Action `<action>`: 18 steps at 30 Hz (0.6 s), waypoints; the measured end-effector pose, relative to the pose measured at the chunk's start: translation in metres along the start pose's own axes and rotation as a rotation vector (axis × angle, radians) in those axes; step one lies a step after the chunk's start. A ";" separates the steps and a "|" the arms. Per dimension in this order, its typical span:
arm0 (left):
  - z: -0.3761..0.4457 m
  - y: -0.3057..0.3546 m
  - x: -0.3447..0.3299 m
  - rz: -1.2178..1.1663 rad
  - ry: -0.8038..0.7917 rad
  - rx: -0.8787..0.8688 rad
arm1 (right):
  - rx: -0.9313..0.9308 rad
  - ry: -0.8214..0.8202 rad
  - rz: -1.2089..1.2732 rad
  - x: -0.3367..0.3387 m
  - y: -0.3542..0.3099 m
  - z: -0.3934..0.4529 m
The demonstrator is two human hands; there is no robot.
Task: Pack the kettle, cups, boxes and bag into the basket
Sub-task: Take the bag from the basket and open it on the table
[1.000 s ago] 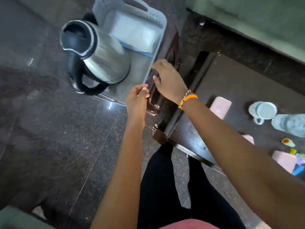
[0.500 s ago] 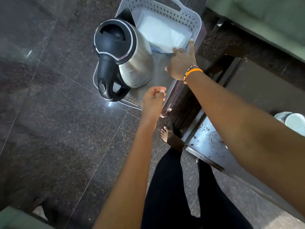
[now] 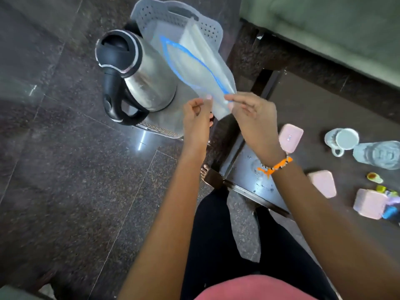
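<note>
A clear plastic bag (image 3: 201, 68) with a blue zip edge is lifted above the grey perforated basket (image 3: 207, 29) on the floor. My right hand (image 3: 253, 118) pinches the bag's near corner, and my left hand (image 3: 194, 118) pinches it just to the left. The steel kettle (image 3: 138, 74) with a black lid and handle stands in the basket's left part. On the dark low table (image 3: 324, 109) to the right lie three pink boxes (image 3: 291, 135) (image 3: 322, 182) (image 3: 370, 203) and a white cup (image 3: 344, 139).
A clear glass container (image 3: 378, 154) sits beside the cup. Small coloured items (image 3: 383, 191) lie at the table's right edge. A green sofa (image 3: 324, 29) runs behind the table. My legs and one bare foot (image 3: 204, 172) are at the table's corner on the dark stone floor.
My right hand has lifted the bag up out of the basket and drawn it toward me. My left hand has come up and taken hold of the bag too.
</note>
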State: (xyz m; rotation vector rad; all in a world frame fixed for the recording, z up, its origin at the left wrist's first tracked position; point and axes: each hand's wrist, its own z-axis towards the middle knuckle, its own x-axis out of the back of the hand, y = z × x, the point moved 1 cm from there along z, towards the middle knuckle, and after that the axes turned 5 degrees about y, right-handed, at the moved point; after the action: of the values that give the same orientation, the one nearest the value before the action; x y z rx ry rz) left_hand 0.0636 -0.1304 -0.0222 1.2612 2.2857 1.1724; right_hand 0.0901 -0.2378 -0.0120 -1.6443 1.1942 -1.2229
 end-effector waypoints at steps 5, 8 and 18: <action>-0.063 -0.024 -0.032 0.032 -0.001 -0.007 | -0.085 0.033 0.038 0.076 0.025 -0.056; -0.105 -0.051 -0.059 0.068 -0.006 -0.020 | -0.112 0.054 -0.003 0.126 0.047 -0.086; -0.207 -0.141 -0.138 0.213 -0.259 -0.033 | -0.069 0.121 -0.318 0.258 0.104 -0.148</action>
State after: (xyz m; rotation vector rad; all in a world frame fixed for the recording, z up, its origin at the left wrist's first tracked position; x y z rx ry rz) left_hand -0.0568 -0.3893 -0.0179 1.5734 1.9781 1.0363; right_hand -0.0498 -0.5196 -0.0018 -1.8865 1.0839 -1.5097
